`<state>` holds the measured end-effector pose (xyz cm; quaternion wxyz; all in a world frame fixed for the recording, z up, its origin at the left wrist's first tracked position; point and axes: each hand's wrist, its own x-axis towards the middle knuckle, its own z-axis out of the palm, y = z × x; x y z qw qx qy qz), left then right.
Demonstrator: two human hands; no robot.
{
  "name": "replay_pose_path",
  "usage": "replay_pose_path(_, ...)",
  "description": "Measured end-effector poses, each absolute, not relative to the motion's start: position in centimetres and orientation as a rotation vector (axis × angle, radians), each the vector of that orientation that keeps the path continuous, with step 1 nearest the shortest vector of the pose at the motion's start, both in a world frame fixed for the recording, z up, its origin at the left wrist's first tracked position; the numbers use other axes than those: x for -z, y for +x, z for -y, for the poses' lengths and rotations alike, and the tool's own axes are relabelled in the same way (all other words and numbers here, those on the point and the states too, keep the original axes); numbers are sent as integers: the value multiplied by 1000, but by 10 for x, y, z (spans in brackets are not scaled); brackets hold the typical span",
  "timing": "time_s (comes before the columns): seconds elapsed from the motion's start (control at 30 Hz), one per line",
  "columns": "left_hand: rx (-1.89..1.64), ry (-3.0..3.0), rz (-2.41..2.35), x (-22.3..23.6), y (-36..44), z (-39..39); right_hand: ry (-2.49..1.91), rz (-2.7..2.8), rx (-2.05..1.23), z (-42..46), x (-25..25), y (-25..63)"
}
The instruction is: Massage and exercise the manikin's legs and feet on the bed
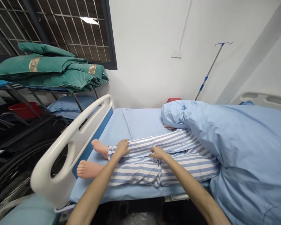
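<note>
A figure lies on the bed in blue-and-white striped trousers (140,162), with the upper body under a bunched light blue duvet (243,140). My left hand (121,148) rests with spread fingers on the far trouser leg, just above its cuff and the bare far foot (99,148). My right hand (158,153) lies further up, its fingers curled onto the fabric where the legs meet. The near bare foot (89,169) sticks out past its cuff. A hand (169,126) of the lying figure shows at the duvet's edge.
A white bed footboard (70,150) with hand-hold slots stands left of the feet, over a light blue sheet (142,123). Further left are a wheelchair wheel (16,168), a metal rack (35,93) with folded green cloth (49,68), and a red basin (24,110). An IV pole (209,70) stands behind.
</note>
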<state>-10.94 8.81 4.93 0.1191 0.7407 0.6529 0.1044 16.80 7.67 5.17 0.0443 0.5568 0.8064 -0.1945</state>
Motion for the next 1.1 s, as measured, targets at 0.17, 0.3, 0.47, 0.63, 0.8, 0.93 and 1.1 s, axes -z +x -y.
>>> replay_pose_path(0.17,305,2142,-2051,-18,-156,-112,1856,-2209,441,-95,-34,253)
replay_pose_path(0.3,349,2182,-2053,-17,-165,-117,1919,-2229,344,-96,-9,277)
replay_pose_path(0.47,330,2185,-2131,-44,-162,-129,1971,-2329,299,-100,9,282)
replay_pose_path(0.63,190,2147,-2212,-78,-144,-141,2162,-2537,164,-107,4,281)
replay_pose_path(0.8,-144,2030,-2161,-83,-75,-140,2403,-2685,-10,-116,-10,286)
replay_pose_path(0.93,-315,1933,-2124,-69,-26,-138,2576,-2678,-34,-119,-13,291)
replay_pose_path(1.1,-364,1900,-2073,-61,-17,-135,2609,-2696,-5,-121,-12,293)
